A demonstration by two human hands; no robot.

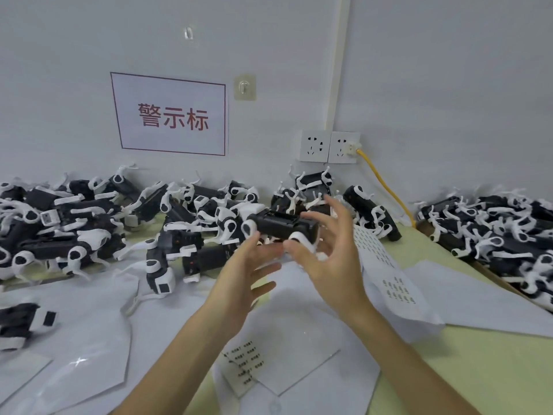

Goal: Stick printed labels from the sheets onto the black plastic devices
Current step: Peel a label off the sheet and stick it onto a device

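Observation:
I hold one black plastic device [279,224] with white end pieces in the air over the table's middle. My right hand [332,259] holds it, with the thumb on a white part at the front and spread fingers behind. My left hand [248,274] touches the device's left white end with straight fingers. A label sheet [242,365] with printed rows lies below my forearms. A second label sheet [396,287] lies to the right of my right hand.
A large heap of black-and-white devices [89,223] fills the table's back left, and another heap [493,235] lies at the right. Blank backing sheets [83,339] cover the near table. Wall sockets [312,146] with a yellow cable [386,187] and a red-lettered sign [170,115] are behind.

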